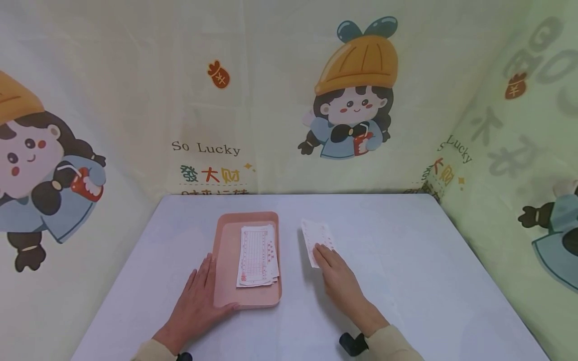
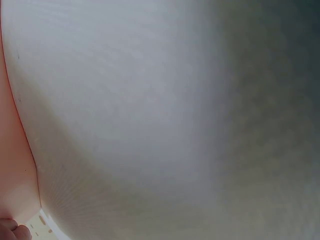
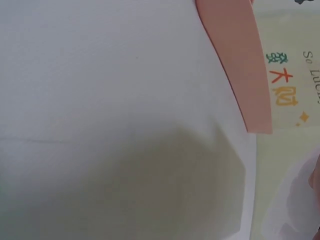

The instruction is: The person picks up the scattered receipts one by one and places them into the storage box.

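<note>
A pink rectangular tray [image 1: 226, 260] lies left of centre on the white table, its side wall also showing in both wrist views. Inside it, toward the right, sits a loose stack of printed paper slips [image 1: 256, 255] with red markings, their edges uneven. My left hand [image 1: 195, 297] rests against the tray's left side, fingers straight, with the thumb along the near edge. To the right of the tray, my right hand [image 1: 341, 283] pinches one more printed slip [image 1: 316, 233] by its near right part. That slip is tilted and casts a shadow on the table.
The white table [image 1: 406, 250] reaches to a cloth backdrop [image 1: 280, 100] printed with cartoon figures and lettering, which also stands along both sides. A black wrist device [image 1: 353, 344] sits at the right sleeve [image 1: 390, 343].
</note>
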{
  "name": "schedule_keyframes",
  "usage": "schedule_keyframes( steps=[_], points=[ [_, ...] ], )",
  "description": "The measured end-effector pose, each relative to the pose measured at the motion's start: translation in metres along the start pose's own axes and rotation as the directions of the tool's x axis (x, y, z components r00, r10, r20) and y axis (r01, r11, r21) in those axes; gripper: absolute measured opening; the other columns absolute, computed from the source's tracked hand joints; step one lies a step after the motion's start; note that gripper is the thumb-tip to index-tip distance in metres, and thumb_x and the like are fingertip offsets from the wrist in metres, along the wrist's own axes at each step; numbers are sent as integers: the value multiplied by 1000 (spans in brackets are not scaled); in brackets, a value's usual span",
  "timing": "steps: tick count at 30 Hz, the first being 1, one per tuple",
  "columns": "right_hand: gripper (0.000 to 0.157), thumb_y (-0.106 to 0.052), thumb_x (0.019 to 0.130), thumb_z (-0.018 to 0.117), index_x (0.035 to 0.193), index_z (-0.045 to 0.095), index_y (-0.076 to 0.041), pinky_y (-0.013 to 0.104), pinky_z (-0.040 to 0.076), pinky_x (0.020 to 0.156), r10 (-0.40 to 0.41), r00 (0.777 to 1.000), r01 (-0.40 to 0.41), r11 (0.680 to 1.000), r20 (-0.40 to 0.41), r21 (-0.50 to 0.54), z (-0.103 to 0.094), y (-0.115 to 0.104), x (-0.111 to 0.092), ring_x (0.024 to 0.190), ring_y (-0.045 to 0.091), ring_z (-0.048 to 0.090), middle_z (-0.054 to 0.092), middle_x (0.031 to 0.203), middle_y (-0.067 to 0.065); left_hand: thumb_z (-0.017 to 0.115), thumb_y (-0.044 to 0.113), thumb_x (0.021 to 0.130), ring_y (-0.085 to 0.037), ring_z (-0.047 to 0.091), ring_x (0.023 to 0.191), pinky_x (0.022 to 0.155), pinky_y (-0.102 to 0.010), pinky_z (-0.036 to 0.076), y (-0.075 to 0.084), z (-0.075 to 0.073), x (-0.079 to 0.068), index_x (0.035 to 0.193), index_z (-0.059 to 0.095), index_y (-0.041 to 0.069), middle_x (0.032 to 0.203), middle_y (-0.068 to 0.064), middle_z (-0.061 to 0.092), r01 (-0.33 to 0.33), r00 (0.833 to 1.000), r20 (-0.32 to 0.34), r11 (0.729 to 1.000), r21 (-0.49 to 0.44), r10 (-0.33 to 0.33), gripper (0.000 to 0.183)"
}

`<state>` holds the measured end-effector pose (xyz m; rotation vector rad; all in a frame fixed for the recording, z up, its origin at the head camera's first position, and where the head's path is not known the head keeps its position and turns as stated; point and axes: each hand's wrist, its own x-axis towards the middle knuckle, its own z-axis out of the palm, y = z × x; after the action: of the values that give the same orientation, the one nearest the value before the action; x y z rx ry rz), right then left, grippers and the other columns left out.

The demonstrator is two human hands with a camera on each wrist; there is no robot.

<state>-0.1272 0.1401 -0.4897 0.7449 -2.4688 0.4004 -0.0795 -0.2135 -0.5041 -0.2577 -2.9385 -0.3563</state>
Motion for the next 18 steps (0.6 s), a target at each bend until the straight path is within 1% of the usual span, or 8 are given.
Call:
schedule_keyframes(
  steps=[4,10,18],
  points=[
    [55,11,80,71,133,58,4,46,50,103,-13,1000,13,1000,9,1,-1,-5,7,124,31,60,60,137,17,65,79,71,-34,28,147,118,-58,27,0,0,0,155,20,-4,162,-21,22,-2,1000,-4,1000,0,2,126],
    [54,5,87,69,138,55,-1,43,46,109,2,997,-1,1000,80,-9,-2,-15,18,132,27,55,56,143,12,67,78,70,-35,27,147,117,-59,26,-1,2,0,155,20,-4,162,-22,23,7,1000,6,1000,-11,-7,127],
    [58,0,89,69,144,50,-4,40,41,114,8,987,-4,1000,158,-23,-2,-28,32,139,24,49,50,150,9,64,82,70,-34,24,148,119,-59,24,-2,2,2,156,16,-2,163,-20,19,25,999,40,1000,-8,-25,130]
  ],
)
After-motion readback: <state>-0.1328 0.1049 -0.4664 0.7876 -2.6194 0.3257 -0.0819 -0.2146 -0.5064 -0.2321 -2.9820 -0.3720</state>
